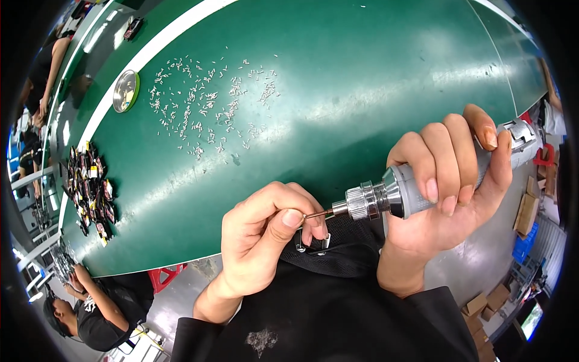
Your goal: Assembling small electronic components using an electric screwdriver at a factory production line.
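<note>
Sensibly gripping the power screwdriver point(395, 192) by its grey barrel point(412, 196) with the right hand point(447, 172), near the green bench point(362, 66); probably feeling heavy, rigid and slick; pinching the slender, likely bendable bit point(318, 213) at its tip with the left hand point(265, 226).

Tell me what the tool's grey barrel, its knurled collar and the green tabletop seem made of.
Grey barrel: maybe plastic or painted metal, satin sheen. Knurled collar: likely bare metal, bright glints. Green tabletop: perhaps rubber matting or laminate, smooth, broad soft reflections.
</note>
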Action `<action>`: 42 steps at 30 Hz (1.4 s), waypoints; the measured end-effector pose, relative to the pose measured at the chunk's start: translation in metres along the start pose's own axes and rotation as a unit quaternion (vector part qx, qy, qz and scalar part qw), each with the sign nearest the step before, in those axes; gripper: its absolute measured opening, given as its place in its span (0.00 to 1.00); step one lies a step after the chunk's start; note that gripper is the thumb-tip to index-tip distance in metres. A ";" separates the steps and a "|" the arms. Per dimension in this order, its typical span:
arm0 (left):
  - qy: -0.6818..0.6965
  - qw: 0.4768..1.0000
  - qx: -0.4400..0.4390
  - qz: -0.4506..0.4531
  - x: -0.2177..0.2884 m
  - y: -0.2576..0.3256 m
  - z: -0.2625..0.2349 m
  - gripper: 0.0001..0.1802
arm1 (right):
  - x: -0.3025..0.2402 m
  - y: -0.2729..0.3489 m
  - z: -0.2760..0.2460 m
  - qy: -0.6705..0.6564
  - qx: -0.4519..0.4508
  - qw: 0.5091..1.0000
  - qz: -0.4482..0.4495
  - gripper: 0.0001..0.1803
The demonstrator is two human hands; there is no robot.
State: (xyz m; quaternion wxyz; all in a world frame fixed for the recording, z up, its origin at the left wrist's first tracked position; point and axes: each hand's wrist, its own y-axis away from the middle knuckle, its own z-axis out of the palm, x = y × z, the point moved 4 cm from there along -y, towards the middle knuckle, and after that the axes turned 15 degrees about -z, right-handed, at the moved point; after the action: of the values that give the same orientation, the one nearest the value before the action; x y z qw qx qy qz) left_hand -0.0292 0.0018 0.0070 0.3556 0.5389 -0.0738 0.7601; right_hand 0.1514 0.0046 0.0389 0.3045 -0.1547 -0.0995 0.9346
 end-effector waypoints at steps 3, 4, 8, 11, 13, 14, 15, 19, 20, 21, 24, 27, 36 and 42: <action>-0.012 1.000 0.002 0.002 0.001 0.000 0.001 0.11 | -0.003 -0.001 0.001 0.004 0.003 1.000 -0.003 0.12; -0.018 1.000 0.006 0.002 0.002 0.000 0.002 0.11 | -0.003 -0.001 0.000 0.003 0.004 1.000 -0.003 0.12; -0.031 0.999 0.013 -0.007 0.003 -0.001 0.003 0.11 | -0.002 0.000 0.001 0.018 -0.022 1.000 0.002 0.12; -0.071 0.996 0.041 -0.033 0.005 -0.002 0.001 0.08 | -0.002 0.001 0.001 0.047 -0.048 0.998 0.003 0.13; -0.255 0.962 0.097 0.023 0.012 -0.003 0.004 0.09 | -0.002 0.000 0.001 0.062 -0.064 0.996 0.006 0.13; -0.258 0.961 0.095 0.023 0.011 -0.008 0.005 0.09 | -0.004 -0.001 -0.001 0.075 -0.065 0.995 -0.001 0.13; -0.343 0.927 0.100 0.110 0.014 -0.012 0.008 0.07 | -0.006 -0.003 -0.001 0.087 -0.066 0.994 -0.008 0.13; -0.364 0.916 0.098 0.138 0.017 -0.010 0.012 0.04 | -0.004 -0.001 -0.003 0.068 -0.036 0.997 -0.009 0.11; -0.365 0.914 0.091 0.151 0.017 -0.011 0.013 0.04 | -0.005 0.001 -0.006 0.085 0.013 0.996 -0.013 0.12; -0.363 0.917 0.079 0.146 0.017 -0.012 0.014 0.03 | -0.006 0.003 -0.009 0.099 0.061 0.993 -0.016 0.12; -0.381 0.911 0.069 0.144 0.017 -0.011 0.011 0.02 | -0.004 0.004 -0.012 0.091 0.093 0.991 -0.025 0.11; -0.476 0.856 0.075 0.185 0.037 -0.014 -0.002 0.10 | -0.008 0.006 -0.022 0.071 0.099 0.992 -0.031 0.11; -0.654 0.550 0.520 -0.008 0.195 -0.096 -0.246 0.23 | -0.025 0.003 -0.034 0.060 0.153 0.983 -0.078 0.09; -0.700 0.481 0.528 0.008 0.184 -0.135 -0.303 0.25 | -0.008 0.024 -0.045 0.093 0.207 0.972 -0.068 0.10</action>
State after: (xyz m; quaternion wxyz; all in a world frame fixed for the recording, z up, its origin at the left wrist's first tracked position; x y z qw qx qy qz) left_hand -0.2085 0.3363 0.0073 -0.1707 0.9784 0.1129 0.0303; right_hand 0.1599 -0.0149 -0.0076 0.4006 -0.1676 0.1143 0.8935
